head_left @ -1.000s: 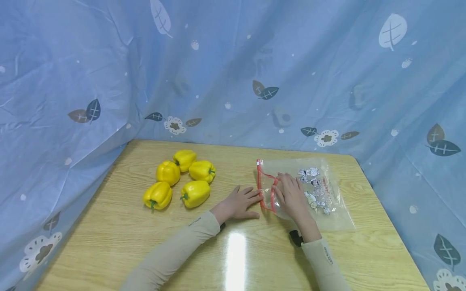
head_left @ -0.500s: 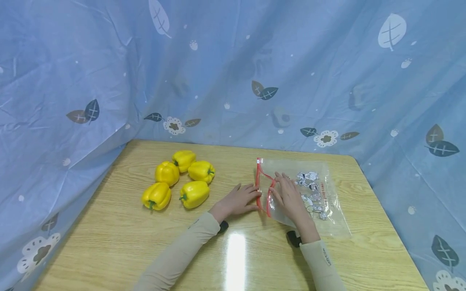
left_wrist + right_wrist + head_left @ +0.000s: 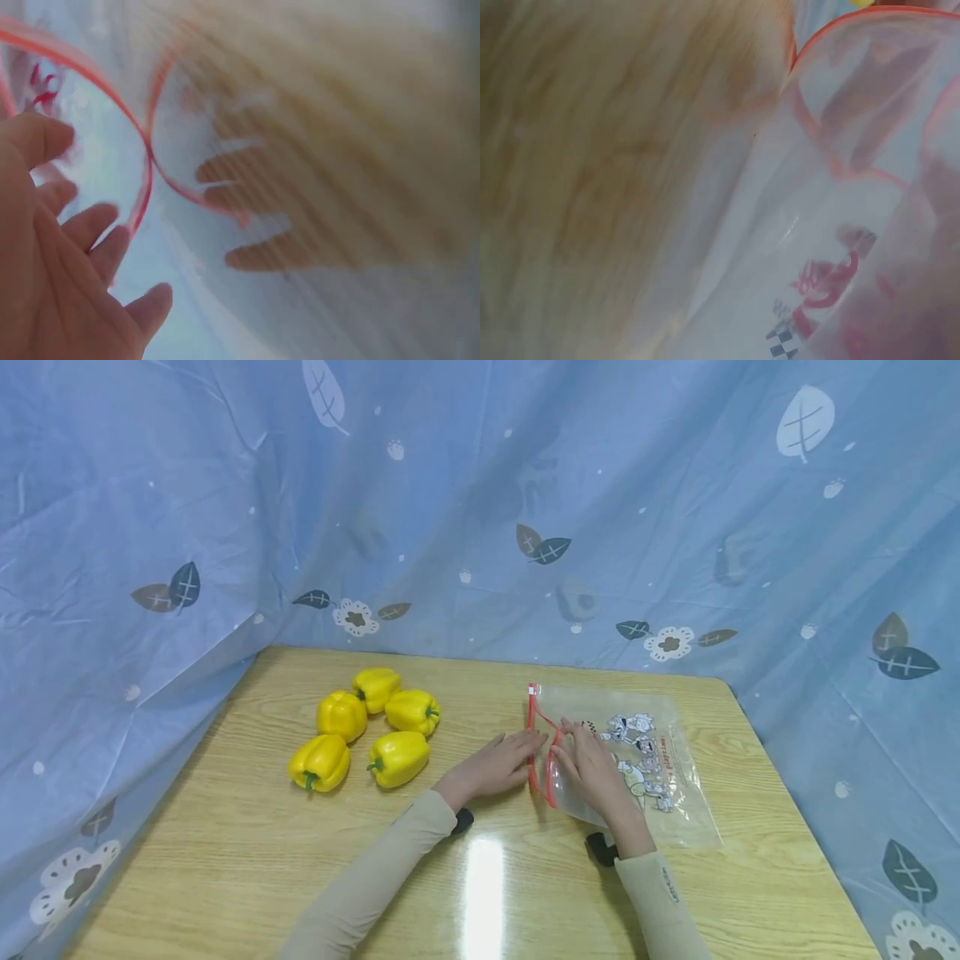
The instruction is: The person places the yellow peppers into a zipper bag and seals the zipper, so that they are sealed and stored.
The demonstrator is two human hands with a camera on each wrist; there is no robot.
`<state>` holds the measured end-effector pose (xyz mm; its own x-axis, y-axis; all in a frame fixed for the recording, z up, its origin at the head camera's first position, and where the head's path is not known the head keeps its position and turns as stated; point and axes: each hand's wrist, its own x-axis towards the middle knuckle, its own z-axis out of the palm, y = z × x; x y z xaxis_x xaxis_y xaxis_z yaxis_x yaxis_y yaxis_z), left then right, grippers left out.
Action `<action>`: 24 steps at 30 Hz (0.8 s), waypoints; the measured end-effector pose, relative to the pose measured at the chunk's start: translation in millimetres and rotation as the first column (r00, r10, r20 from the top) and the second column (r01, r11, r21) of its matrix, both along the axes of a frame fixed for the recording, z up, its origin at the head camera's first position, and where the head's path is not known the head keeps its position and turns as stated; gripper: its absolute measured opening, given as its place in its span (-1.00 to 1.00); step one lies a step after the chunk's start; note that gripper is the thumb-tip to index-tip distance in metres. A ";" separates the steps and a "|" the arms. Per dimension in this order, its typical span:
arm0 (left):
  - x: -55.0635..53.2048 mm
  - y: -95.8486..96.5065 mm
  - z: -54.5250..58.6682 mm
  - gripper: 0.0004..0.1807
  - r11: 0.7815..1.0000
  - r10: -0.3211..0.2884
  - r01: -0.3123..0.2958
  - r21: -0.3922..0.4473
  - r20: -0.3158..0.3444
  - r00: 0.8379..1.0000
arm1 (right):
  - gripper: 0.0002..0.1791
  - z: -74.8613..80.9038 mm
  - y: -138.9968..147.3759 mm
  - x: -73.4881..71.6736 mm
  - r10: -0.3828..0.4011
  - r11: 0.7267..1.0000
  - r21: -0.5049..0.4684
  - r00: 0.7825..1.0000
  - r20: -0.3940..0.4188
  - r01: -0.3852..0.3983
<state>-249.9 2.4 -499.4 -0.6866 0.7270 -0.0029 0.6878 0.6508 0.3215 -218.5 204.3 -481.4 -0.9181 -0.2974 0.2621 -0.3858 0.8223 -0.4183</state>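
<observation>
A clear plastic zip bag (image 3: 686,810) with cartoon animal prints lies flat on the table, its red-edged mouth (image 3: 531,714) facing left and parted. At this mouth my left hand (image 3: 491,767) reaches across the left red edge, fingers extended. My right hand (image 3: 600,777) rests on the upper sheet just behind the other red edge, its fingers fairly straight. In the left wrist view, loosely spread left fingers (image 3: 94,225) are beside the curved red strip (image 3: 146,150). Hazy film (image 3: 742,225) fills much of the right wrist view and hides the right fingers.
Several yellow bell peppers (image 3: 397,760) lie grouped on the left half of the wooden table (image 3: 225,860). A blue patterned curtain (image 3: 450,485) hangs along the table's back and sides. Dark wrist-worn devices (image 3: 600,850) sit under the wrists.
The bag's upper red edge has shifted left and towards me, with my right hand drifting slightly left. My left fingers have moved a little further over the mouth. The peppers stay in place.
</observation>
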 end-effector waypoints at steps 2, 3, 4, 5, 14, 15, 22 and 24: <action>-1.8 1.8 -0.8 -0.34 0.999 -0.005 0.004 -0.039 -0.046 0.999 | -0.44 0.1 0.3 0.3 -0.003 1.000 0.004 1.000 0.009 0.003; -2.5 2.7 -1.1 -0.32 0.998 -0.012 0.007 -0.065 -0.075 0.997 | -0.44 0.0 0.4 0.5 -0.004 1.000 0.003 1.000 0.013 0.004; -3.0 3.6 -1.1 -0.29 0.996 -0.016 0.007 -0.091 -0.099 0.995 | -0.44 -0.2 0.6 0.6 -0.004 1.000 0.002 1.000 0.016 0.004; -3.1 4.3 -1.1 -0.27 0.993 -0.021 0.007 -0.116 -0.114 0.993 | -0.44 -0.4 0.8 0.7 -0.001 1.000 0.001 1.000 0.019 0.001; 0.0 7.9 1.2 -0.15 0.968 -0.047 -0.014 -0.251 -0.236 0.971 | -0.46 -2.6 0.2 0.7 0.010 1.000 -0.006 0.999 0.035 -0.010; 0.1 8.2 1.1 -0.14 0.967 -0.048 -0.016 -0.254 -0.246 0.968 | -0.46 -2.5 0.1 0.4 0.014 1.000 -0.008 0.999 0.030 -0.014; -1.4 10.1 -0.8 -0.15 0.949 -0.075 -0.033 -0.314 -0.325 0.943 | -0.28 -1.4 0.8 -4.9 0.071 0.997 0.022 0.997 0.030 -0.071; -1.5 10.3 -0.8 -0.14 0.943 -0.084 -0.033 -0.333 -0.330 0.940 | -0.26 -1.9 1.7 -7.3 0.093 0.995 0.041 0.995 0.039 -0.094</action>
<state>-251.4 12.7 -500.3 -0.6701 0.7421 -0.0175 0.7345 0.6595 -0.1597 -225.7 206.0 -483.3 -0.8944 -0.3927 0.2140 -0.4470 0.8006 -0.3991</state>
